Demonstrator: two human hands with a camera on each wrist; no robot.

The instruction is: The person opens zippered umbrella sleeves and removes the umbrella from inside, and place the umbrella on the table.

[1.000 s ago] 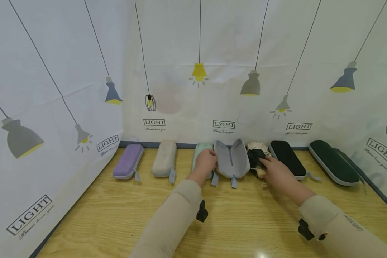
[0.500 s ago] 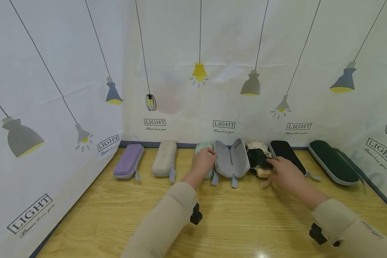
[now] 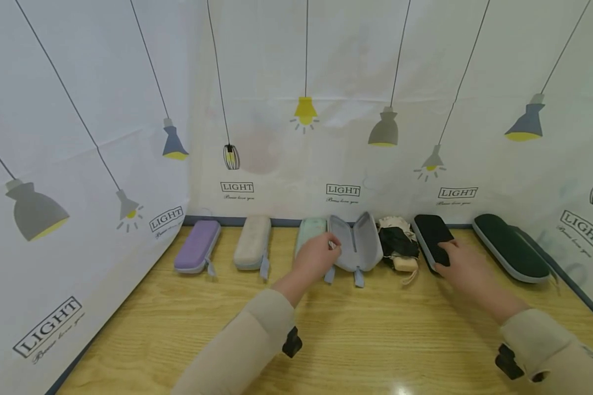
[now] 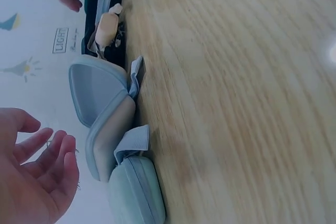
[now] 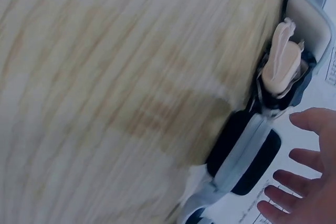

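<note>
My left hand (image 3: 312,260) hovers over the mint zip case (image 3: 310,227), its fingers loosely curled and holding nothing. Right beside it, a pale grey zip case (image 3: 368,249) stands spread wide with its lining showing. My right hand (image 3: 469,277) is over the near part of a black zip case (image 3: 430,227); in the right wrist view its fingers (image 5: 291,182) are spread and apart from the case. Between the grey and black cases lies a bundle: a cream drawstring pouch (image 3: 393,222), black cloth (image 3: 396,241) and a small beige block with a looped cord (image 3: 404,265).
Purple (image 3: 197,247) and beige (image 3: 252,243) zip cases lie at the left of the row. A dark green case (image 3: 511,249) lies at the right. Behind the row rises a lamp-printed white sheet (image 3: 277,66), and the wooden table (image 3: 365,334) extends toward me.
My right hand has let go of the black cloth and moved right, over the black case. My left hand has shifted slightly toward me. The bundle now lies uncovered.
</note>
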